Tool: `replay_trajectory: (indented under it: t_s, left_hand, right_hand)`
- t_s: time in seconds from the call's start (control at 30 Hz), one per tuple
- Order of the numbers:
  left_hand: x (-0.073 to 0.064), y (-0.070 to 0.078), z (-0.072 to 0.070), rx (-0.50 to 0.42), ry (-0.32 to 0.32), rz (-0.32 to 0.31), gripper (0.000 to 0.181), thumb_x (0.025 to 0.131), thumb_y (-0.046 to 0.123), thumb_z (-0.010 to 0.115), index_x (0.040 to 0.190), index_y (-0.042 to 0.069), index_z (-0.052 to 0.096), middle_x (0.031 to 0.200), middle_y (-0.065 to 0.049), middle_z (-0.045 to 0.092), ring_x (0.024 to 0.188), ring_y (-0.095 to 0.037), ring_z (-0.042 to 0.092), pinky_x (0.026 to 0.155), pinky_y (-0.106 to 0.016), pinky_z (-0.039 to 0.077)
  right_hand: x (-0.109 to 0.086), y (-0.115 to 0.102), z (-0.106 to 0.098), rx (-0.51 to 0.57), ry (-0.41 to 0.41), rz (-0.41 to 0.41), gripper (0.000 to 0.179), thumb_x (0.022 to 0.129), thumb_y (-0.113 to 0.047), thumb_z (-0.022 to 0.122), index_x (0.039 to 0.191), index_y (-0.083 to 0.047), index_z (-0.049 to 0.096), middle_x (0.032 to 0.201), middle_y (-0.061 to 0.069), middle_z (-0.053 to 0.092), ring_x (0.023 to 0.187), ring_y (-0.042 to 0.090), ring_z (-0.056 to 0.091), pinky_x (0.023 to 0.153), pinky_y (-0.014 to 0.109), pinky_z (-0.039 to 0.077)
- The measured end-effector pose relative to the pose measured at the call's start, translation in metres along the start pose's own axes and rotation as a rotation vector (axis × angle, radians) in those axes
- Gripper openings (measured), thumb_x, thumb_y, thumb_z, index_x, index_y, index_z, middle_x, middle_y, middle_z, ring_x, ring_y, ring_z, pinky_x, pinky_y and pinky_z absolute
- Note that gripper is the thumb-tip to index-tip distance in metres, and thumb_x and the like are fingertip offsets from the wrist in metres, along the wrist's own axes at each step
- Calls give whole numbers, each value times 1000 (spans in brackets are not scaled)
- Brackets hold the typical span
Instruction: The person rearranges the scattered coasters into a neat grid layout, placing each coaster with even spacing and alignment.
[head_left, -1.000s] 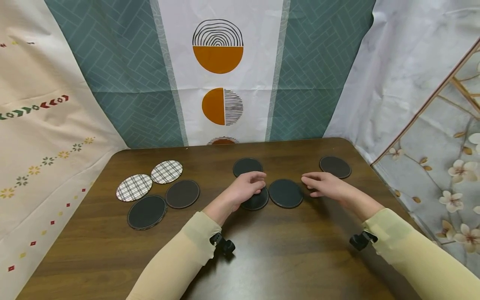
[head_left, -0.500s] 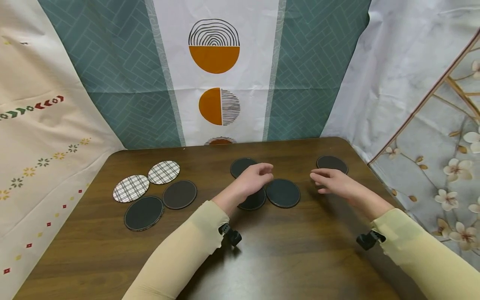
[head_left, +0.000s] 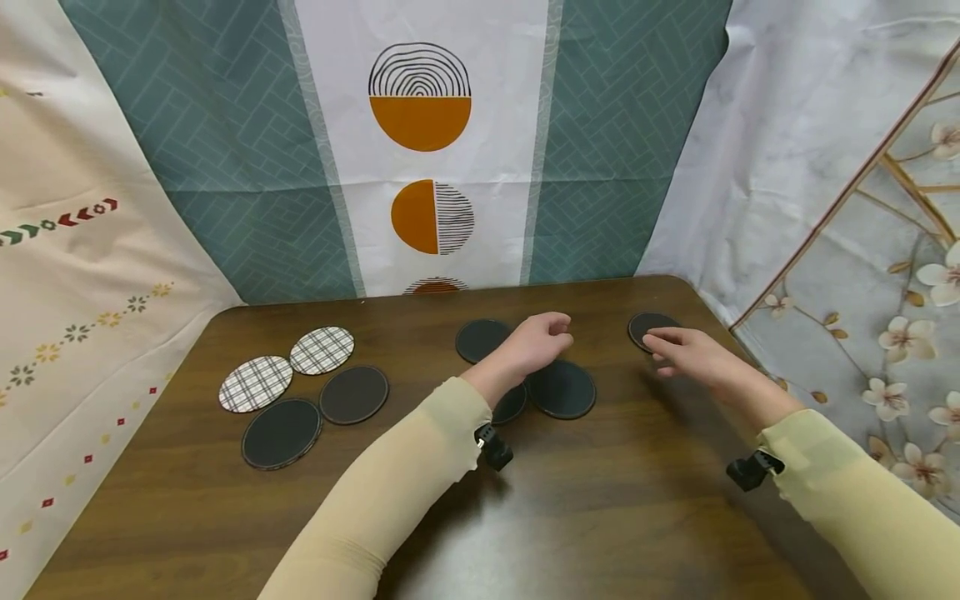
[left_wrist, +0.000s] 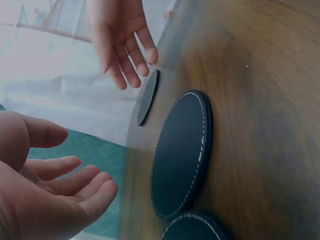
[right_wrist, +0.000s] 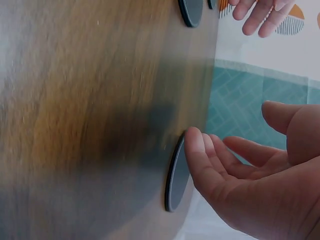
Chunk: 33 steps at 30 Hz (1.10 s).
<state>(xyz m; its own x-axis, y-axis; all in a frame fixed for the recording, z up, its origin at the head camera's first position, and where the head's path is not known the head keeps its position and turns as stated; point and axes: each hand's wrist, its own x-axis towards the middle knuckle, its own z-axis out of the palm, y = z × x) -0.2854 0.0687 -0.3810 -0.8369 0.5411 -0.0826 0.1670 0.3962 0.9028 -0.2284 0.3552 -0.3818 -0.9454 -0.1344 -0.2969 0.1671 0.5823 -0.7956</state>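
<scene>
As discs [head_left: 566, 396] stayed, grips [head_left: 534, 343] [head_left: 692, 357] shifted rightward.

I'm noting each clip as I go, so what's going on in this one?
A person's empty left hand hovers by three dark discs mid-table, while the right hand, also empty, is near a lone dark disc toward the far right. On the left side of the wooden table lie two checked discs and two other dark discs.

Plain long sleeves [head_left: 390, 483], cream to pale yellow and lightly creased, end in cuffs [head_left: 459, 408]; at each sits a small, black, boxy camera [head_left: 497, 451].
</scene>
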Motion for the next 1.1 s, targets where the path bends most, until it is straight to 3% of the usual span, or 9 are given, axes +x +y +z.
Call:
replay_trajectory:
  t_s: [0.2, 0.5, 0.77, 0.93, 1.1]
  left_hand:
    - [14, 9, 10, 31, 5, 0, 48, 104, 19, 55, 150, 10, 48, 149, -8, 50, 135, -23, 49, 105, -40, 44]
    - [37, 19, 25, 17, 30, 16, 47, 102, 18, 55, 148, 10, 50, 146, -10, 52, 133, -23, 50, 104, -39, 45]
    - [52, 25, 40, -39, 57, 3, 45, 101, 16, 55, 145, 7, 53, 145, -13, 53, 130, -24, 51, 103, -39, 45]
    - [62, 21, 50, -50, 81, -22, 43, 101, 18, 57, 143, 9, 56, 143, -10, 55, 129, -22, 52, 104, -39, 45]
    - [71, 16, 61, -56, 104, -42, 44, 101, 18, 58, 144, 9, 55, 141, -6, 56, 129, -22, 53, 103, -40, 45]
  right_hand:
    - [6, 5, -12, -20, 50, 20, 84, 104, -55, 45, 159, 3, 19, 149, 36, 39, 127, 47, 52, 111, 67, 22]
    - [15, 17, -34, 13, 115, 13, 84, 104, -54, 44, 156, 7, 21, 147, 33, 38, 131, 44, 44, 103, 50, 45]
    - [19, 21, -50, 6, 111, 66, 84, 105, -54, 42, 156, 9, 20, 152, 35, 29, 137, 47, 38, 104, 49, 45]
    - [22, 25, -55, -32, 108, 78, 85, 105, -54, 41, 155, 10, 19, 154, 37, 25, 138, 50, 34, 106, 51, 43]
    - [28, 32, -61, -92, 115, 105, 83, 106, -54, 39, 155, 11, 21, 156, 38, 19, 134, 51, 41, 108, 57, 37]
